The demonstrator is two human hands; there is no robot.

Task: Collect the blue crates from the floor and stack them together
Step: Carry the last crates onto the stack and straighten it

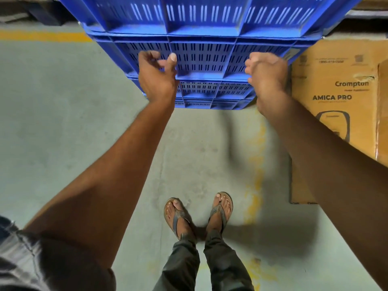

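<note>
Item, left to right: left hand (156,74) half-curled, empty, against the stack (201,59) of blue crates on the floor; right hand (266,74) loosely fisted, empty; box (336,97) beside; best to square the rims before letting go.

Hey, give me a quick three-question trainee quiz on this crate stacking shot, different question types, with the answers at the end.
1. True or false: the blue crates are stacked on one another.
2. What stands directly right of the stack? A) a cardboard box B) a metal drum C) a ladder
3. Fill in: the left hand and right hand are raised in front of the stack's near ____.

Key: 1 true. 2 A, the cardboard box printed "Crompton". 3 side; whether either hand touches the stack cannot be told.
</note>
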